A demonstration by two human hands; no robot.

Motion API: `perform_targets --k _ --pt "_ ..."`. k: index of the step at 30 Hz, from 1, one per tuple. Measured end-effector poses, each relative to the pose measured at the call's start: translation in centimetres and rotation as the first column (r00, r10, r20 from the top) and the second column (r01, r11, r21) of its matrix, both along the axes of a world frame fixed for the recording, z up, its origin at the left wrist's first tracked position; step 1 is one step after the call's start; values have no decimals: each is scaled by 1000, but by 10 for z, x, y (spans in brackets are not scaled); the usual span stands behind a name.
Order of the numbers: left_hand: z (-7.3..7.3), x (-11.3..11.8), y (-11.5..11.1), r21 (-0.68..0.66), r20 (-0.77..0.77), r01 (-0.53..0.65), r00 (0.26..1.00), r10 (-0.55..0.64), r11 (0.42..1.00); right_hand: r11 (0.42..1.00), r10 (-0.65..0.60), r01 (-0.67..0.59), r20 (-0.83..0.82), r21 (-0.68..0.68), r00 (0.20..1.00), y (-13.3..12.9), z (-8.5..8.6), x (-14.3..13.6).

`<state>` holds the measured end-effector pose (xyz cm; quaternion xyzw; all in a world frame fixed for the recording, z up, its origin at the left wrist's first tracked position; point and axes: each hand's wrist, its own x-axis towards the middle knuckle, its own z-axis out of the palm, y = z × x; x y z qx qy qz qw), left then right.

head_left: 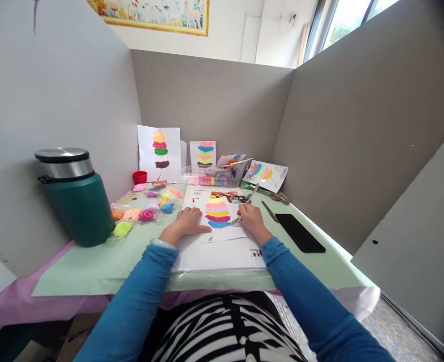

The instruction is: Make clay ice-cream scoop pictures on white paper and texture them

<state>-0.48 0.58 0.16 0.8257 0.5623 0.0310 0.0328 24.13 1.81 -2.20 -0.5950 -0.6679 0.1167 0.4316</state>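
Note:
A white sheet of paper (206, 237) lies in front of me with stacked bands of coloured clay (217, 213) on it, from yellow and peach at the top to magenta and blue at the bottom. My left hand (187, 222) rests open on the paper, left of the bands, thumb toward the blue one. On the right, my right hand (250, 219) is closed around a metal fork (252, 193). Its handle points up and away, and its tines are low beside the blue and magenta bands. Whether the tines touch the clay I cannot tell.
Bagged clay lumps (146, 215) and a green flask (80, 201) are at the left. A black phone (300, 233) and a thin tool (270, 211) lie at the right. Behind stand a clear clay box (210, 178), scissors (280, 197) and clay pictures (159, 153) against grey partitions.

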Motion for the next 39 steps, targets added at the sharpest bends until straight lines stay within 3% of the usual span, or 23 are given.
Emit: perform_targets --k 2,4,7,9,12,15,19,22,29,35,39 --pt "0 0 0 -1 2 -2 1000 2 1000 1000 28 -29 -102 -6 994 -1 0 -3" --pt "0 0 -1 2 4 2 1000 -2 1000 991 130 -134 -185 -7 974 -3 -2 -9" --pt "1 0 -2 5 7 4 1000 -4 1000 967 246 -255 -185 -26 952 -2 -4 -16" --pt "1 0 -2 4 11 5 1000 -6 1000 972 223 -231 -139 -42 965 0 -5 -13" --pt "0 0 -1 9 16 11 1000 -11 1000 996 78 -82 -89 -41 993 3 -3 -2" --pt "-1 -1 0 17 15 10 1000 -11 1000 1000 0 -3 -130 -26 992 3 -2 3" --pt "-1 0 -1 18 13 6 1000 -6 1000 985 161 -170 -242 -15 957 1 -4 -8" --pt "1 1 -2 17 8 6 1000 -6 1000 962 246 -266 -224 -63 943 1 -6 -14" --pt "2 2 -4 12 -8 -1 1000 1 1000 997 10 -21 -149 -72 989 6 -5 3" --pt "4 3 -6 11 -12 -10 1000 10 1000 983 165 -178 -194 -50 967 1 -4 -13" --pt "3 3 -6 19 -15 -12 1000 12 1000 992 97 -105 -106 -74 990 3 -4 -9"
